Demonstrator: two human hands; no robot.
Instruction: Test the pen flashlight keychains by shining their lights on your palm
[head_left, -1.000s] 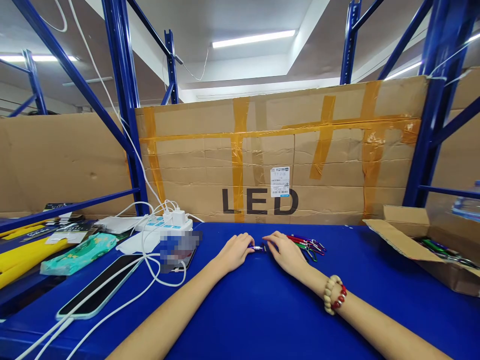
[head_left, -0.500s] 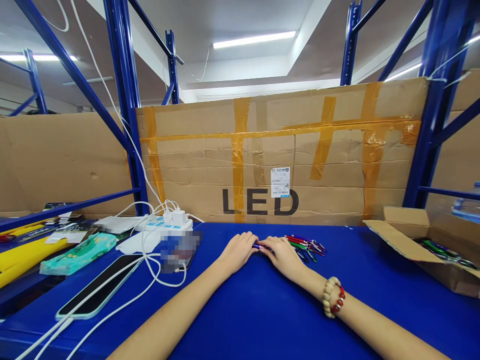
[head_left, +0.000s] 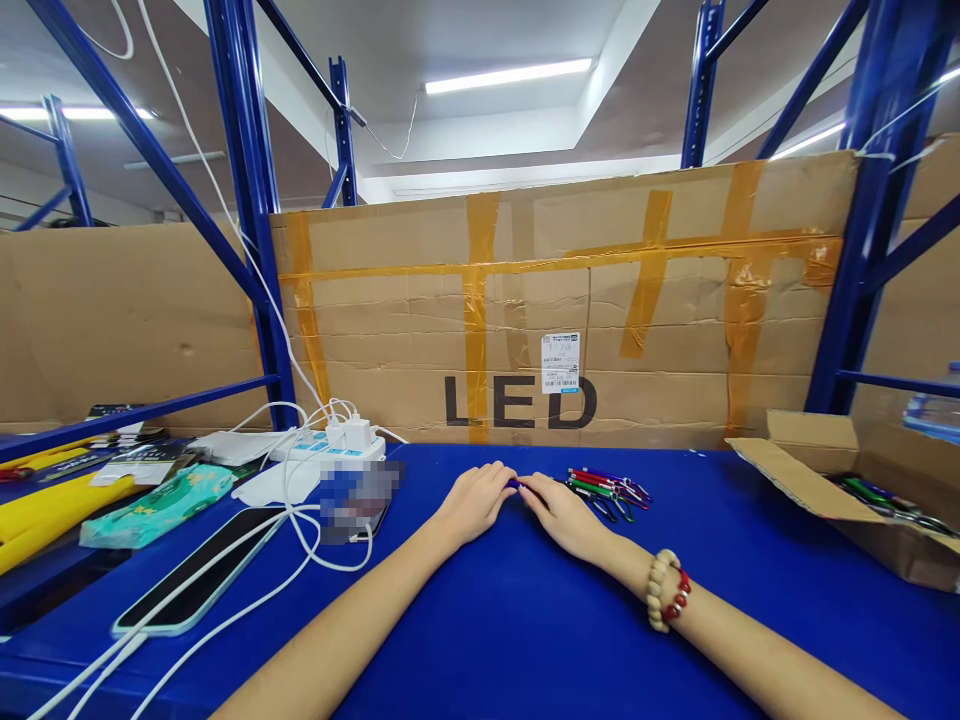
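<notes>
Near the middle of the blue table, my left hand (head_left: 478,502) has its fingers closed round a small purple item (head_left: 514,484), mostly hidden by the fingertips. My right hand (head_left: 564,512), with a beaded bracelet on the wrist, reaches the same item from the other side, its thumb and fingers pinched at the item's end. Just beyond my right hand lies a pile of coloured metal pieces (head_left: 611,487) in red, green, purple and black, with clip-like ends.
An open cardboard box (head_left: 892,550) with similar pieces stands at the right. At the left lie a phone (head_left: 199,575), white cables, a power strip (head_left: 330,452), a teal packet (head_left: 157,507) and yellow items. A cardboard wall (head_left: 420,330) closes the back.
The purple item shows less between my fingertips and looks turned. My right hand has shifted very slightly; my left hand is almost where it was.
</notes>
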